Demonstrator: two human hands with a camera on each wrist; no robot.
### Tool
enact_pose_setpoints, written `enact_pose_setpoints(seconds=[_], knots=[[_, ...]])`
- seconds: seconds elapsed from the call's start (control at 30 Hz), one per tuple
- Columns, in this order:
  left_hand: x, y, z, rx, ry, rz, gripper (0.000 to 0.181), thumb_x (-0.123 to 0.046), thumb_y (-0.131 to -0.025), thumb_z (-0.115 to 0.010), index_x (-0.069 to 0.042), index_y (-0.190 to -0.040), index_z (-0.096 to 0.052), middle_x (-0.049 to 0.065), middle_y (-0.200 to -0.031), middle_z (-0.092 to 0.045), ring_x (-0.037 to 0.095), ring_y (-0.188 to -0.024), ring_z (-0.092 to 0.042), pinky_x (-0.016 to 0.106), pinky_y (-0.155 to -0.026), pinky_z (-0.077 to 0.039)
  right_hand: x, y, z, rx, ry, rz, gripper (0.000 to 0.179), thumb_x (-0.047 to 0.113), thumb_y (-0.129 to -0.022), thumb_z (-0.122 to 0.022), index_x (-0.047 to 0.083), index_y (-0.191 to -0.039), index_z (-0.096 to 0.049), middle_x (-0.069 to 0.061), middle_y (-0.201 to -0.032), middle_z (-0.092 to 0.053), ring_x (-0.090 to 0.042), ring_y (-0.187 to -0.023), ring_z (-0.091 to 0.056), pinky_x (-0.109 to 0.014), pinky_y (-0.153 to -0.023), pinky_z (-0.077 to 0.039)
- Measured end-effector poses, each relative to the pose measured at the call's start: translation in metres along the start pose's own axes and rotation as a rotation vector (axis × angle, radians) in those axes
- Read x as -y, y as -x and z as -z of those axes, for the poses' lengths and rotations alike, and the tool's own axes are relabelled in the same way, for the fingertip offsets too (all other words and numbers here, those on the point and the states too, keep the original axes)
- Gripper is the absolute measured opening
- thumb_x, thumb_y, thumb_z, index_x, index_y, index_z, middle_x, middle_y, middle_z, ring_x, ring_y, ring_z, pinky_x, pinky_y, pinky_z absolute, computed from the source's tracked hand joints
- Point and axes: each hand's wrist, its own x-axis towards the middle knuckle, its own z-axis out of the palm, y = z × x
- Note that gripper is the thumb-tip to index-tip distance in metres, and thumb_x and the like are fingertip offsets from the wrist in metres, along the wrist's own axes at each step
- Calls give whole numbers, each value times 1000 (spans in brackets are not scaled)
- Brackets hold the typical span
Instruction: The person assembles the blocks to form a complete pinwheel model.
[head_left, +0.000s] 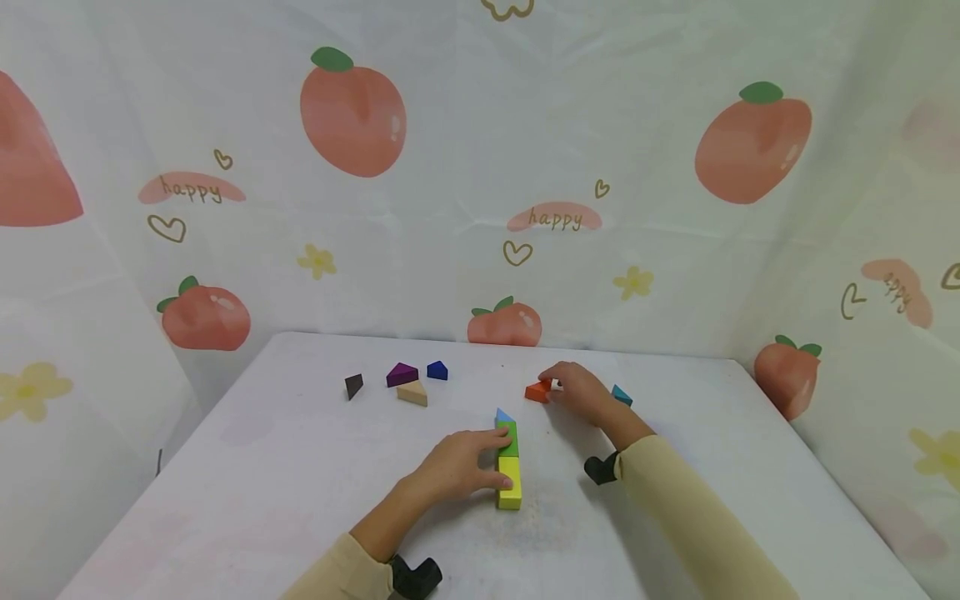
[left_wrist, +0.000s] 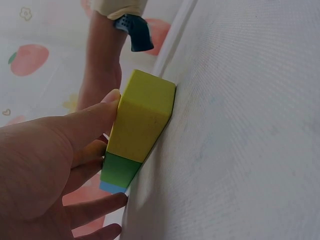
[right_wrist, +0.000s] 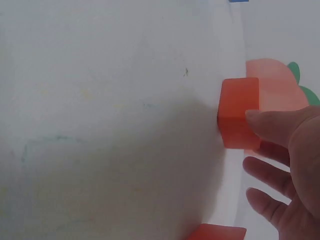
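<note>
A yellow block (head_left: 509, 483), a green block (head_left: 509, 440) and a light blue triangular block (head_left: 504, 414) lie end to end on the table. My left hand (head_left: 459, 463) rests along this row, thumb on the yellow block and forefinger on the green one; the left wrist view shows the thumb touching the yellow block's (left_wrist: 142, 117) edge. Farther back, my right hand (head_left: 577, 392) pinches an orange-red block (head_left: 536, 392) between thumb and fingers. In the right wrist view, a second orange-red block (right_wrist: 218, 232) shows at the lower edge, partly cut off.
Toward the table's back left lie a dark triangular block (head_left: 353, 386), a purple block (head_left: 402, 374), a tan block (head_left: 412, 393) and a dark blue block (head_left: 437, 370). A teal block (head_left: 621, 395) sits behind my right wrist. A peach-printed cloth (head_left: 450, 208) hangs behind the table.
</note>
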Motion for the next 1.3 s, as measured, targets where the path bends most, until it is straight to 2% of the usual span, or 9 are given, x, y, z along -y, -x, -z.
enact_pose_setpoints(seconds=[0.2, 0.47, 0.87, 1.3], knots=[[0, 0, 0, 1, 1, 6, 67, -50, -80, -75, -26, -140, -55, -16, -143, -48, 20, -134, -42, 46, -106, -37, 2, -2, 2, 47, 5, -20, 29, 12, -88, -72, 8, -117, -69, -2, -95, -63, -21, -90, -55, -40, -88, -51], [1, -1, -1, -2, -8, -3, 67, -50, -80, -75, -25, -139, -56, -17, -142, -48, 20, -134, -42, 45, -106, -38, 4, -6, -2, 62, -32, -49, 31, 20, -88, -74, 7, -117, -69, -2, -99, -65, -21, -92, -56, -40, -89, -51], [1, -1, -1, -9, -6, -16, 66, -48, -80, -76, -24, -139, -56, -16, -142, -49, 20, -134, -43, 45, -106, -38, 10, -5, -4, 34, 9, -23, 31, 22, -88, -74, 8, -115, -69, -1, -95, -63, -20, -88, -55, -37, -85, -52], [0, 1, 0, 0, -12, -12, 67, -50, -81, -75, -24, -140, -56, -15, -143, -49, 20, -134, -43, 45, -106, -38, 20, -4, -11, 37, -48, 5, 31, 21, -87, -75, 9, -115, -71, 1, -96, -64, -18, -88, -55, -33, -82, -52]])
